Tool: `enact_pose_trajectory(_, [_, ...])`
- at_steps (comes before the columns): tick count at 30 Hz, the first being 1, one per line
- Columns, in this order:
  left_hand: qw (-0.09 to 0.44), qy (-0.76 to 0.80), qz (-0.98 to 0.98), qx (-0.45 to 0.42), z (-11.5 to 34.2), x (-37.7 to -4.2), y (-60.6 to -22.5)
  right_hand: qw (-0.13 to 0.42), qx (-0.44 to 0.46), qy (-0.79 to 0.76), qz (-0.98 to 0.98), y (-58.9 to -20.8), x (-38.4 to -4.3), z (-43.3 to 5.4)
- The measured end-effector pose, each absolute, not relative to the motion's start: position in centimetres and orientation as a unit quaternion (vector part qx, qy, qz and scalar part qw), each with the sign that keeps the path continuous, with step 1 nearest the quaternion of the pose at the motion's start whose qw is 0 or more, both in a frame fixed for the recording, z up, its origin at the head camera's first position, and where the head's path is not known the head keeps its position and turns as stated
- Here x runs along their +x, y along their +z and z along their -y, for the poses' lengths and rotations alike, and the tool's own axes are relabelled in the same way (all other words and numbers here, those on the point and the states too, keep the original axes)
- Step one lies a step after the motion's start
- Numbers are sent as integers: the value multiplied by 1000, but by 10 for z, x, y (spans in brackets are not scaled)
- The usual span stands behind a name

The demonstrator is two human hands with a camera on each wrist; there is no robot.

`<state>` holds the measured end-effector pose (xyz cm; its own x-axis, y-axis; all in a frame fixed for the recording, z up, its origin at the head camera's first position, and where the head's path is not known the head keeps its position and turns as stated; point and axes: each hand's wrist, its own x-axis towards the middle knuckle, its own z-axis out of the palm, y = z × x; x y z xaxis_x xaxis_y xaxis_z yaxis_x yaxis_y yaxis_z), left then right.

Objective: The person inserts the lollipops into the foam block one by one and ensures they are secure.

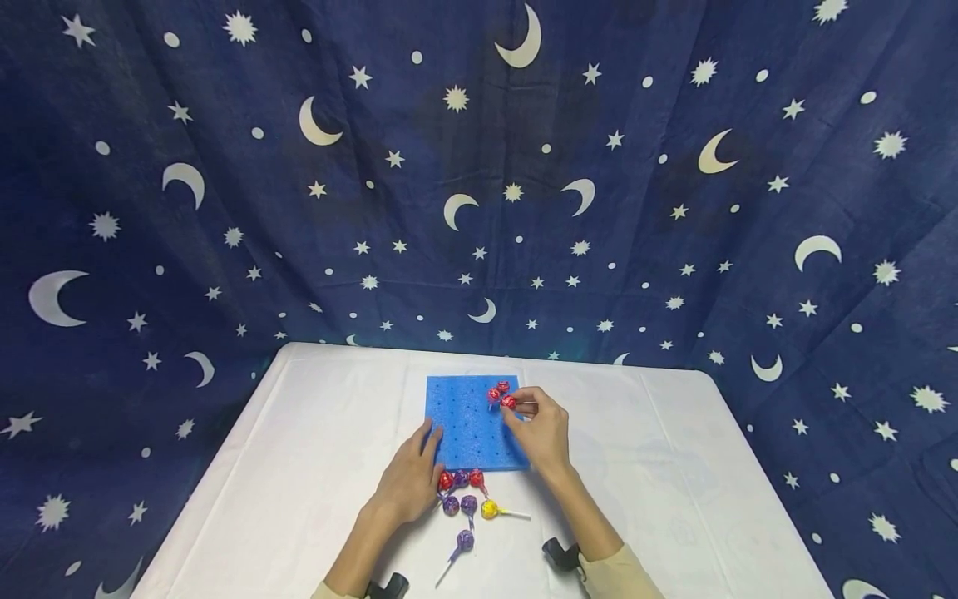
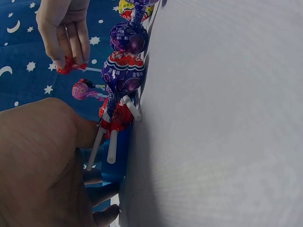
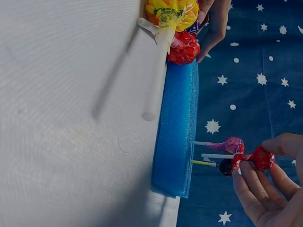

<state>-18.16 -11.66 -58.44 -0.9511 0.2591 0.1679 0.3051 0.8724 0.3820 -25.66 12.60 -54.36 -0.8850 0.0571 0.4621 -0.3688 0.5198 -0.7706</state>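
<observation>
My right hand (image 1: pixel 544 428) pinches a red-wrapped lollipop (image 3: pixel 262 158) by its head, over the right part of a blue foam block (image 1: pixel 464 424) dotted with small holes. In the right wrist view its white stick points at the block, with the tip a little short of the surface. Close by, a pink lollipop (image 3: pixel 232 144) and a dark-wrapped one (image 3: pixel 226 166) stand with their sticks in the foam. My left hand (image 1: pixel 407 478) rests against the block's front left corner, fingers along the left edge and thumb near the front.
In front of the block lie red lollipops (image 1: pixel 476 478), several purple lollipops (image 1: pixel 468 505) and a yellow lollipop (image 1: pixel 490 509). The white-covered table (image 1: pixel 636 466) ends at a dark blue curtain (image 1: pixel 419 249) with moons and stars.
</observation>
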Motion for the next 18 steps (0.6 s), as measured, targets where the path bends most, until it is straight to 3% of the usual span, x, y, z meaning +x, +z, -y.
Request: enact_pose_trajectory(18, [54,-205,967,-144,117,-182,-586,238,93,474,843,-551,-263,-123])
